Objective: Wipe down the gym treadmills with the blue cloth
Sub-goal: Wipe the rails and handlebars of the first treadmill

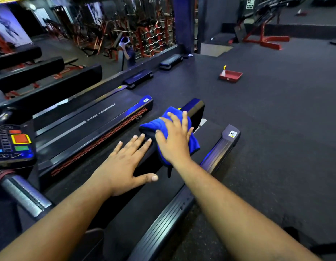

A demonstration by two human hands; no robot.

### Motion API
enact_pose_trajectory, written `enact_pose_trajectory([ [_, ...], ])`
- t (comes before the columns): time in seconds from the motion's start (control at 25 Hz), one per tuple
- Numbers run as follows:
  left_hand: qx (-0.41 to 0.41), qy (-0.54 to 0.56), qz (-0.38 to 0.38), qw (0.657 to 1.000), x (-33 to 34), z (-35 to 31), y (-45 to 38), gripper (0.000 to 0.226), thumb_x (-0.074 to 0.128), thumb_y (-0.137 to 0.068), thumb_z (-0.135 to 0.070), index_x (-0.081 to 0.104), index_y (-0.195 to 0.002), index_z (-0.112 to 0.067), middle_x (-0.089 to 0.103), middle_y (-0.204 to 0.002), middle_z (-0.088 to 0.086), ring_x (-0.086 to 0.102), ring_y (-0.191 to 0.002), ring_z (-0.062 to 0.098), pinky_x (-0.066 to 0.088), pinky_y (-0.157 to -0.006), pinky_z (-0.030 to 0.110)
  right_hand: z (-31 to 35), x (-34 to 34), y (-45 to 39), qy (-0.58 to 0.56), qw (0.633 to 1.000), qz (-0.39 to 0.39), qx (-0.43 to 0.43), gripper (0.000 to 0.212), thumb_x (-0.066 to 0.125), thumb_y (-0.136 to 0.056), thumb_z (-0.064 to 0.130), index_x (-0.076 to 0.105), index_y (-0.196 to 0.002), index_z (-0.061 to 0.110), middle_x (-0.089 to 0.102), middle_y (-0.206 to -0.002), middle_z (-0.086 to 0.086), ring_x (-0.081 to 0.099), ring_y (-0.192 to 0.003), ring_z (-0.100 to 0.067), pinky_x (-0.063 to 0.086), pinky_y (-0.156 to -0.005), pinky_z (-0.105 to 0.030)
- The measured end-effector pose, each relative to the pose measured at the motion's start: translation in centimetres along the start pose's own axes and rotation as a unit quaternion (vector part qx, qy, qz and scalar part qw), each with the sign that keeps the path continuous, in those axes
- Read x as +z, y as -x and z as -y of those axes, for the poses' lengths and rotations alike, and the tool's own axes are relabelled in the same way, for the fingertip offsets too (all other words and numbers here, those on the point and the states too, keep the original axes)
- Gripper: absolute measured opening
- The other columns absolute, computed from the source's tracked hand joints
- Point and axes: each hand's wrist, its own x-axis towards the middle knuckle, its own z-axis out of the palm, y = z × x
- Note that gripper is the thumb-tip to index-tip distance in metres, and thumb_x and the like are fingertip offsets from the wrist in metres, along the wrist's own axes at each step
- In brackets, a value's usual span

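My right hand presses flat, fingers spread, on the folded blue cloth, which lies on the left side rail of the near treadmill close to its rear end. My left hand rests flat on the same black rail just left of the cloth, fingers straight and thumb out, holding nothing. A second treadmill, marked "PUSH YOURSELF", runs parallel on the left.
A control console with coloured buttons and a chrome handlebar sit at the left. A red tray with a spray bottle stands on the dark floor mat beyond. Step platforms line the mirror wall. A red weight machine stands far right.
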Motion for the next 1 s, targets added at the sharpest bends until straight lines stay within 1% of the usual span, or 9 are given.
enact_pose_trajectory([
  [0.08,0.005,-0.001,0.001,1.0,0.1,0.0,0.1,0.112,0.011,-0.068,-0.097,-0.013,-0.156,-0.034,-0.023,-0.162,-0.012,-0.023,-0.149,0.007,-0.006,-0.124,0.04,-1.6,-0.3,-0.5,0.038,0.998,-0.009,-0.049,0.052,0.049,-0.09,0.045,0.054,-0.139,0.029,0.034,-0.158,0.003,-0.001,-0.153,-0.026,0.007,-0.114,-0.069],
  [0.12,0.007,-0.003,-0.001,1.0,0.2,0.0,0.2,0.111,0.011,-0.068,-0.097,-0.013,-0.156,-0.034,-0.023,-0.162,-0.012,-0.023,-0.149,0.007,-0.006,-0.124,0.039,-2.4,-0.7,-2.0,0.028,0.999,-0.037,-0.019,0.053,0.047,-0.09,0.045,0.053,-0.141,0.03,0.032,-0.16,0.002,0.001,-0.153,-0.026,0.009,-0.114,-0.071],
  [0.24,0.011,0.019,0.001,1.0,0.2,0.0,0.2,0.111,0.011,-0.067,-0.099,-0.012,-0.156,-0.036,-0.022,-0.162,-0.013,-0.023,-0.148,0.005,-0.005,-0.124,0.041,-2.3,0.0,-3.2,-0.165,0.946,-0.179,0.215,0.056,0.044,-0.096,0.044,0.035,-0.151,0.038,0.011,-0.167,0.005,-0.001,-0.154,-0.023,0.009,-0.115,-0.069],
  [0.32,0.016,0.044,-0.003,0.999,0.1,0.1,0.1,0.112,0.008,-0.065,-0.1,-0.01,-0.156,-0.037,-0.02,-0.162,-0.014,-0.021,-0.149,0.005,-0.002,-0.125,0.042,0.6,2.8,1.5,-0.283,0.901,-0.185,0.273,0.062,0.043,-0.099,0.046,0.017,-0.156,0.038,-0.001,-0.167,0.006,-0.006,-0.154,-0.019,0.005,-0.121,-0.057],
  [0.4,0.023,0.052,0.004,0.998,-0.1,0.3,0.0,0.113,0.005,-0.064,-0.101,-0.009,-0.156,-0.036,-0.019,-0.162,-0.014,-0.02,-0.149,0.004,-0.003,-0.124,0.04,2.0,5.2,6.0,-0.32,0.907,-0.144,0.233,0.065,0.044,-0.103,0.041,0.008,-0.157,0.035,-0.01,-0.166,0.006,-0.014,-0.152,-0.015,-0.004,-0.123,-0.04],
  [0.48,0.027,0.048,0.001,0.998,-0.1,0.4,0.0,0.114,0.004,-0.064,-0.1,-0.008,-0.157,-0.035,-0.019,-0.162,-0.014,-0.02,-0.149,0.005,-0.004,-0.124,0.039,0.2,4.4,4.0,-0.329,0.899,-0.17,0.234,0.063,0.043,-0.105,0.034,0.007,-0.158,0.03,-0.009,-0.166,0.002,-0.012,-0.152,-0.018,-0.004,-0.122,-0.037],
  [0.64,0.025,0.044,0.004,0.999,0.1,0.3,0.2,0.113,0.006,-0.067,-0.097,-0.008,-0.158,-0.031,-0.019,-0.163,-0.013,-0.02,-0.149,0.005,-0.004,-0.124,0.042,-1.4,1.2,-3.5,-0.313,0.83,-0.204,0.415,0.06,0.039,-0.105,0.037,0.014,-0.158,0.023,0.006,-0.167,-0.009,0.007,-0.153,-0.029,0.008,-0.122,-0.041],
  [0.84,0.038,0.071,-0.024,0.996,-0.1,0.6,0.5,0.116,0.004,-0.069,-0.095,-0.016,-0.156,-0.021,-0.02,-0.161,-0.011,-0.02,-0.145,0.0,0.0,-0.125,0.046,6.4,6.3,10.6,-0.296,0.929,-0.118,0.187,0.072,0.044,-0.096,0.046,-0.002,-0.15,0.041,-0.013,-0.165,0.003,-0.014,-0.15,-0.012,-0.004,-0.121,-0.033],
  [1.0,0.008,0.038,-0.044,0.998,0.2,0.8,2.7,0.116,-0.006,-0.067,-0.095,-0.016,-0.156,-0.022,-0.022,-0.163,-0.008,-0.019,-0.149,0.005,-0.003,-0.124,0.049,3.4,1.9,2.9,-0.11,0.972,-0.082,0.189,0.066,0.05,-0.1,0.034,0.017,-0.157,0.034,-0.012,-0.167,-0.001,-0.011,-0.153,-0.028,0.012,-0.118,-0.062],
])
